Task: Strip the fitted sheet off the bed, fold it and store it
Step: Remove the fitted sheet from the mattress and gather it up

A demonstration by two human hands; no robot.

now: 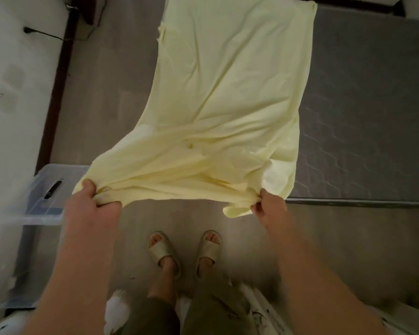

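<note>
The pale yellow fitted sheet point(223, 93) lies folded into a long strip, stretching away from me over the floor and the left edge of the bare grey mattress point(368, 105). Its near end is lifted off the ground. My left hand point(94, 201) grips the near left corner with curled fingers. My right hand point(267, 205) pinches the bunched near right corner. Loose folds sag between the two hands.
A clear plastic storage box point(44, 197) with a lid stands at the left by the white wall. My feet in beige slippers point(186, 250) stand on the grey floor below the sheet. A cable point(44, 33) runs along the wall at far left.
</note>
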